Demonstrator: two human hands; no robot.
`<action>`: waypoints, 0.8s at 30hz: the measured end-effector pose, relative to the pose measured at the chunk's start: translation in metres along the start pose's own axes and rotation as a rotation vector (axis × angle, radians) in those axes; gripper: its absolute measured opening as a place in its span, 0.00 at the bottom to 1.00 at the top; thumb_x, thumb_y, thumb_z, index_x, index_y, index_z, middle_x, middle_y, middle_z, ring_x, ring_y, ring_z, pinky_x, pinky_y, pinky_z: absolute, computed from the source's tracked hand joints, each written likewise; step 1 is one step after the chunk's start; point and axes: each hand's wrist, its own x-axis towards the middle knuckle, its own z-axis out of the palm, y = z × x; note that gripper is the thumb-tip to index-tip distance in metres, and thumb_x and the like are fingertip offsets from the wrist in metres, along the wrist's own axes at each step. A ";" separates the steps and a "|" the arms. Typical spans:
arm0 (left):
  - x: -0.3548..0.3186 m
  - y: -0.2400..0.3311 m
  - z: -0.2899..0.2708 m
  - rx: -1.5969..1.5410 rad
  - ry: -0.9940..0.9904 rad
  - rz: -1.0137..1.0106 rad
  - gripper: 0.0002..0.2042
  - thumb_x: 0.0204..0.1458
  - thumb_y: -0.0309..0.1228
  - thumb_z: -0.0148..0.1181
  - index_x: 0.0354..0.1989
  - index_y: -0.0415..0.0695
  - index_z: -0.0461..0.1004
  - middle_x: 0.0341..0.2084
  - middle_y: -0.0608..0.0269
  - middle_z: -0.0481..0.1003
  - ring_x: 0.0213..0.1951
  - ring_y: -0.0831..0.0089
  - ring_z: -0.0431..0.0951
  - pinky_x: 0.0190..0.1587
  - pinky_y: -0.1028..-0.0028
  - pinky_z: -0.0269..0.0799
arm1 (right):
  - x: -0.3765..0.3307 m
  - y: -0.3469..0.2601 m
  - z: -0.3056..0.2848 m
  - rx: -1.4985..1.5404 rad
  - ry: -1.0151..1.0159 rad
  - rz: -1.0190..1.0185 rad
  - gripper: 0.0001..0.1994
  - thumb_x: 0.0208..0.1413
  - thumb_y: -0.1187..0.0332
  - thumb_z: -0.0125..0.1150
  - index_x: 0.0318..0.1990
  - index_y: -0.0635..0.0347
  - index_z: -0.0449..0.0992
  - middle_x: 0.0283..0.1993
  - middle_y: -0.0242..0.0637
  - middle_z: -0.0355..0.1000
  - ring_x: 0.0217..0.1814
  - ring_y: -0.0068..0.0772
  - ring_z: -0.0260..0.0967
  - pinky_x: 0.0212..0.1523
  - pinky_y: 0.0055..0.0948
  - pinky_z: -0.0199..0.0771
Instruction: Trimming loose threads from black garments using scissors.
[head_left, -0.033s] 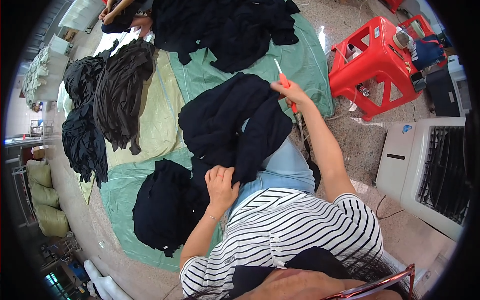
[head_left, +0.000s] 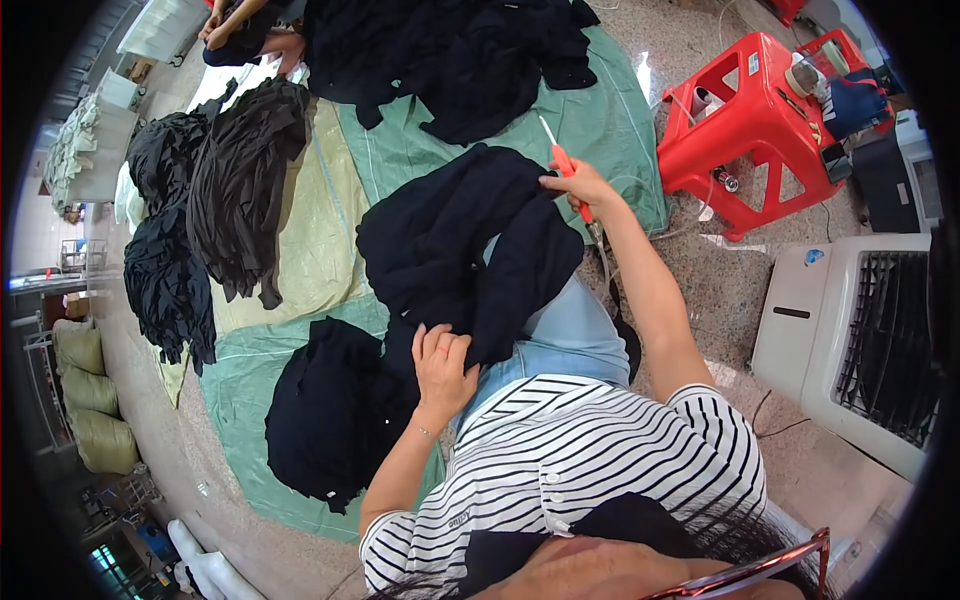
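Across my lap lies a bunched dark navy knit garment [head_left: 430, 220], with folds hanging over my light blue jeans [head_left: 570, 325]. My left hand [head_left: 442, 372] is on its near edge, fingers bent over the cloth and gripping it. At the garment's right side, my right hand [head_left: 582, 190] is closed around an orange-handled, pen-like tool [head_left: 565, 162]. The tool's thin white tip points up and away from me, clear of the cloth, and a cord runs down from its lower end. Thumb and forefinger of that hand are close to the garment's edge; whether they touch it, I cannot tell.
Another dark heap [head_left: 325, 420] lies on the green sheet [head_left: 250, 385] at my left. More dark garments [head_left: 450, 60] are piled ahead. Brown-black bundles [head_left: 245, 190] sit at far left, near another person's hands [head_left: 215, 36]. At right stand a red stool [head_left: 770, 120] and an air cooler [head_left: 850, 340].
The tool's tip has tilted slightly to the left, with a small turn of my right hand. My left hand's fingers have shifted a little on the cloth.
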 end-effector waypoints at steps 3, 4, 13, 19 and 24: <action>-0.009 -0.008 -0.007 -0.228 0.051 -0.186 0.20 0.34 0.19 0.68 0.39 0.41 0.72 0.32 0.53 0.71 0.34 0.47 0.75 0.36 0.59 0.73 | 0.007 -0.013 -0.003 -0.050 0.217 -0.339 0.24 0.43 0.77 0.70 0.51 0.55 0.72 0.23 0.23 0.63 0.14 0.15 0.53 0.15 0.22 0.53; -0.002 -0.011 -0.022 -0.261 0.115 -0.212 0.19 0.34 0.17 0.67 0.38 0.41 0.71 0.30 0.53 0.71 0.31 0.50 0.75 0.33 0.65 0.73 | -0.003 -0.024 -0.017 -0.021 0.243 -0.335 0.25 0.40 0.77 0.71 0.49 0.56 0.72 0.33 0.26 0.68 0.21 0.16 0.60 0.18 0.23 0.56; 0.090 -0.027 -0.236 -0.105 0.474 -0.088 0.17 0.33 0.13 0.58 0.35 0.40 0.72 0.29 0.66 0.67 0.34 0.75 0.70 0.40 0.78 0.66 | -0.126 -0.201 -0.020 0.062 0.245 -0.868 0.20 0.51 0.77 0.67 0.52 0.54 0.74 0.26 0.19 0.63 0.21 0.11 0.56 0.20 0.17 0.53; 0.121 -0.022 -0.331 0.444 0.756 0.141 0.16 0.41 0.11 0.59 0.41 0.39 0.73 0.36 0.60 0.73 0.40 0.67 0.74 0.50 0.73 0.68 | -0.145 -0.265 0.022 0.132 0.290 -1.194 0.22 0.51 0.81 0.65 0.54 0.57 0.72 0.39 0.23 0.67 0.35 0.14 0.59 0.38 0.15 0.63; 0.066 -0.038 -0.269 0.658 0.672 0.264 0.24 0.30 0.16 0.58 0.43 0.45 0.75 0.38 0.56 0.76 0.44 0.53 0.77 0.48 0.58 0.73 | -0.147 -0.217 0.007 -0.011 0.374 -1.088 0.20 0.53 0.77 0.66 0.54 0.57 0.73 0.41 0.25 0.68 0.38 0.16 0.61 0.43 0.19 0.65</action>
